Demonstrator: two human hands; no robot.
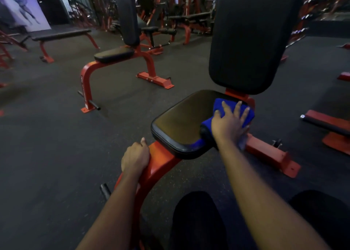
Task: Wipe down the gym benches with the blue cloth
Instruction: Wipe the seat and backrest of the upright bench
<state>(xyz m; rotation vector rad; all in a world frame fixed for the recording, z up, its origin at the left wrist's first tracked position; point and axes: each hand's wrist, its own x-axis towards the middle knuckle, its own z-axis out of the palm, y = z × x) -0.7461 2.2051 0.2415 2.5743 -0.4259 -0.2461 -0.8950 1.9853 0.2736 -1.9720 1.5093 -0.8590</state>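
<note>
A black padded bench seat (180,121) on a red steel frame (159,166) stands right in front of me, with an upright black back pad (250,37) behind it. The blue cloth (219,105) lies on the right rear part of the seat and hangs over its right edge. My right hand (230,121) presses flat on the cloth with fingers spread. My left hand (135,158) grips the red frame tube just below the front of the seat.
A second upright bench (115,54) with a red frame stands to the left, and a flat bench (60,34) further back left. Another red-and-black bench (327,124) is at the right edge. Dark rubber floor lies between them. My dark-clothed knees (197,219) fill the bottom.
</note>
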